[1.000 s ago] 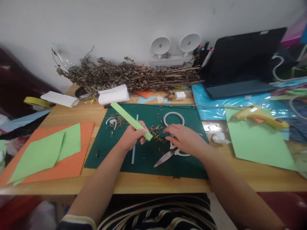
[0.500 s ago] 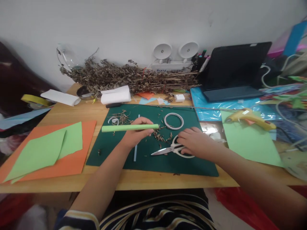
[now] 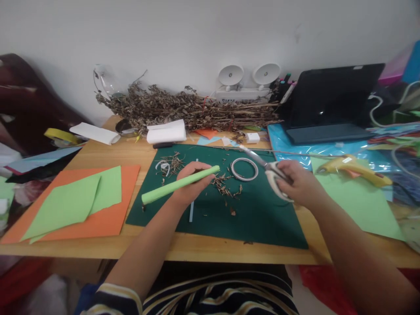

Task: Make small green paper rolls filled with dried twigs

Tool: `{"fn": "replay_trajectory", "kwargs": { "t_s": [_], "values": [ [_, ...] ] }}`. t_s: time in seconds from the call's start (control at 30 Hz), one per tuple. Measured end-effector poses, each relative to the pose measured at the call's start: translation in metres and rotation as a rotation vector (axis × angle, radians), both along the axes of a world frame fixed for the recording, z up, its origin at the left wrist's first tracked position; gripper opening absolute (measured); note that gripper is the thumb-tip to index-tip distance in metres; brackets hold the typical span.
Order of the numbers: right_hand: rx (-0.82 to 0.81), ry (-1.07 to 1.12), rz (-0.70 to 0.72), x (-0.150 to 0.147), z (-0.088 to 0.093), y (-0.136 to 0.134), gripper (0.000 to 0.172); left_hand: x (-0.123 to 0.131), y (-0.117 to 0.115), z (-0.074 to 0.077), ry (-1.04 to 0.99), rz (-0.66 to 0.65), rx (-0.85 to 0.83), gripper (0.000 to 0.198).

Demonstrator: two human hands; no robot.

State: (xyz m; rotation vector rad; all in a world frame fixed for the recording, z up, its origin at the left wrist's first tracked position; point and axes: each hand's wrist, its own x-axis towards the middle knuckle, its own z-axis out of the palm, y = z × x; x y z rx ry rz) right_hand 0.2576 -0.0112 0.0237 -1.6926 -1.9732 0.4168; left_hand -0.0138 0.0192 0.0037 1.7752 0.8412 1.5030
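By a pale wall [image 3: 164,35], above a wooden counter [image 3: 210,251], the left grip [image 3: 192,191] clamps a green strip [image 3: 164,190] jutting near-left, the right grip [image 3: 301,183] scissors [image 3: 271,167]

So the cutting mat [image 3: 249,227] is sitting on the desk [image 3: 157,245]. A tape ring [image 3: 245,179], plant scraps [image 3: 223,187] and a strip [image 3: 191,214] are lying on the mat. Left of it, two smaller sheets [image 3: 62,210] are resting on a bigger sheet [image 3: 114,223]; right of it, a glue gun [image 3: 354,169] is lying on another sheet [image 3: 361,210]. Behind the mat a paper roll [image 3: 166,132] is sitting, with a plant bundle [image 3: 193,111] lying further back and a screen [image 3: 334,96] standing beyond the mat's back right corner. Over the mat, the left hand [image 3: 192,190] is holding a stick [image 3: 164,190]; around its right edge, the right hand [image 3: 300,183] is holding scissors [image 3: 271,167].
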Motion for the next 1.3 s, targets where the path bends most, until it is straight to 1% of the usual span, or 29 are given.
{"fn": "replay_trajectory", "kwargs": {
  "t_s": [0.03,0.07,0.13,0.2,0.3,0.33,0.37,0.43,0.5,0.57,0.7,0.97,1.13,1.3],
  "values": [
    [-0.009,0.168,-0.051,-0.003,0.003,0.004,0.029,0.0,0.001,0.0,-0.041,-0.008,-0.075,0.016],
    [-0.032,0.332,-0.068,-0.008,0.006,0.007,0.034,0.0,0.001,-0.001,-0.09,-0.026,-0.167,0.014],
    [-0.103,0.561,-0.038,-0.02,0.012,0.015,0.045,0.001,0.004,0.0,-0.189,-0.082,-0.358,0.014],
    [-0.186,0.713,0.085,-0.033,0.014,0.02,0.051,0.002,0.006,0.001,-0.266,-0.124,-0.494,0.017],
    [-0.297,0.807,0.309,-0.046,0.006,0.022,0.05,0.003,0.007,0.003,-0.303,-0.145,-0.562,0.019],
    [-0.338,0.789,0.352,-0.047,0.001,0.021,0.05,0.003,0.007,0.003,-0.306,-0.148,-0.562,0.019],
    [-0.383,0.748,0.365,-0.048,-0.003,0.02,0.048,0.003,0.007,0.004,-0.306,-0.149,-0.556,0.019],
    [-0.468,0.612,0.326,-0.049,-0.009,0.017,0.041,0.003,0.007,0.003,-0.3,-0.135,-0.538,0.019],
    [-0.496,0.444,0.25,-0.049,-0.01,0.015,0.032,0.003,0.009,0.002,-0.292,-0.106,-0.537,0.018],
    [-0.465,0.309,0.227,-0.05,-0.007,0.014,0.028,0.003,0.011,0.0,-0.283,-0.083,-0.553,0.019],
    [-0.357,0.134,0.249,-0.052,-0.001,0.013,0.027,0.002,0.014,-0.002,-0.277,-0.085,-0.573,0.022],
    [-0.076,-0.157,0.27,-0.054,-0.006,0.012,0.025,-0.001,0.016,-0.003,-0.288,-0.15,-0.562,0.031],
    [0.007,-0.231,0.258,-0.05,-0.007,0.014,0.023,-0.004,0.017,-0.004,-0.27,-0.151,-0.531,0.03],
    [0.006,-0.245,0.248,-0.048,-0.007,0.015,0.022,-0.003,0.016,-0.004,-0.275,-0.145,-0.513,0.032]
  ]
}}
